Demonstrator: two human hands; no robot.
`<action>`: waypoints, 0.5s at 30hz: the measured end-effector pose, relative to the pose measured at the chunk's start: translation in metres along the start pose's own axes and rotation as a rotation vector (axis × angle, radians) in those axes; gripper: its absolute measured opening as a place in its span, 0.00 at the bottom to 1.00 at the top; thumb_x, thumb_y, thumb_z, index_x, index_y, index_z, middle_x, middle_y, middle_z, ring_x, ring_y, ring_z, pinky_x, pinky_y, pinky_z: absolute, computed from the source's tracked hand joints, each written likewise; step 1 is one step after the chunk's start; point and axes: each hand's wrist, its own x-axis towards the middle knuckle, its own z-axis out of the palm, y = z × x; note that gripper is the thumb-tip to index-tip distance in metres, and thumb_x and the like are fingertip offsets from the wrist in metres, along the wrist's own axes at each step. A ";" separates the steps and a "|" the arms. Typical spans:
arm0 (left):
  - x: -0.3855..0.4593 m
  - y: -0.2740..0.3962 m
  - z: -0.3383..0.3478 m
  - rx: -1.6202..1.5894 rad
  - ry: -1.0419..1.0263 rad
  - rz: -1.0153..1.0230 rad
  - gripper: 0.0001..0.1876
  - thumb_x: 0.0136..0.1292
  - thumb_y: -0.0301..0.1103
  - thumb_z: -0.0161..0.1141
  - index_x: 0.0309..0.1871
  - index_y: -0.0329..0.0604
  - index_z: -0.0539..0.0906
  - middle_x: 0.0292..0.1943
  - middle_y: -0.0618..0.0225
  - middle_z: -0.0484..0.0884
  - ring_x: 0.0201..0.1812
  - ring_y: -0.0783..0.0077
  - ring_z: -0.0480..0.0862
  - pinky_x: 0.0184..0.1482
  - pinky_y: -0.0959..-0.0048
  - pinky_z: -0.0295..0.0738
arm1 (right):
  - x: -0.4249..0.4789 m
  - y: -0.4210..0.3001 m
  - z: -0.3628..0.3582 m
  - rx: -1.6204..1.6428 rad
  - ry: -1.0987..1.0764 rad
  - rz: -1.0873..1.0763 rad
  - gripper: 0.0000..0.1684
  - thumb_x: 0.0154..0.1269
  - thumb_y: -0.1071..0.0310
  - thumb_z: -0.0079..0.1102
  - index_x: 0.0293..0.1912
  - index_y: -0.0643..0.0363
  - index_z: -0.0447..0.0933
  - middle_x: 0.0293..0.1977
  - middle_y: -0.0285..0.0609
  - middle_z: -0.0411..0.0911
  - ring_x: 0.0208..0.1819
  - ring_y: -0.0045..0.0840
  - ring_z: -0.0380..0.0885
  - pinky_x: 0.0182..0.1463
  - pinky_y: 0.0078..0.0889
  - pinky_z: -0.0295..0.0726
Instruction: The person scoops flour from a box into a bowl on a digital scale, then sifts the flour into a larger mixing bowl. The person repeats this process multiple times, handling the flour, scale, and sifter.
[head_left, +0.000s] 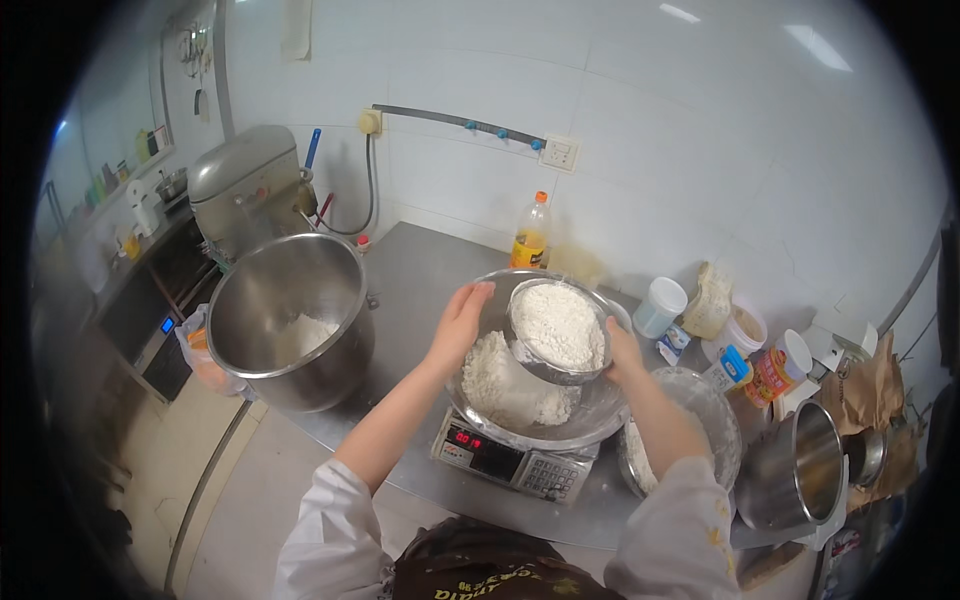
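Note:
My right hand (622, 351) holds a small round metal bowl (551, 371), heaped with white flour (559, 322), by its right side. It is over the back right part of a large steel mixing bowl (600, 416). My left hand (459, 322) is at the large bowl's left rim, fingers straight along the edge and thumb hidden. Loose white flour (502, 382) lies in the large bowl, mostly on its left side. Under that bowl is a digital scale (514, 465) with a lit red display and a keypad.
A deep steel mixer bowl (289, 300) with some flour stands left, before a stand mixer (244, 180). Behind is a bottle with orange liquid (529, 236). To the right are a floury bowl (724, 442), several tubs including a white jar (660, 307), and a steel pot (787, 472).

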 end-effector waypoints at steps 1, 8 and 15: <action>0.007 -0.002 0.005 0.023 0.003 0.019 0.20 0.65 0.46 0.46 0.51 0.40 0.74 0.45 0.67 0.77 0.49 0.74 0.73 0.51 0.74 0.65 | -0.002 -0.001 0.000 0.019 0.005 -0.009 0.25 0.70 0.58 0.40 0.57 0.67 0.63 0.51 0.48 0.71 0.49 0.34 0.73 0.50 0.38 0.73; 0.055 -0.032 0.029 0.248 0.185 -0.033 0.30 0.64 0.56 0.37 0.59 0.43 0.70 0.58 0.56 0.69 0.61 0.55 0.63 0.64 0.64 0.50 | -0.003 -0.010 0.004 0.018 0.055 0.020 0.24 0.69 0.58 0.40 0.56 0.67 0.63 0.51 0.48 0.70 0.49 0.33 0.73 0.50 0.38 0.73; 0.049 -0.023 0.064 0.486 0.144 -0.053 0.33 0.62 0.62 0.34 0.64 0.54 0.63 0.64 0.61 0.62 0.66 0.55 0.55 0.64 0.55 0.43 | 0.007 -0.006 0.003 -0.016 -0.029 0.033 0.27 0.69 0.55 0.40 0.58 0.64 0.59 0.51 0.48 0.70 0.50 0.35 0.73 0.50 0.42 0.74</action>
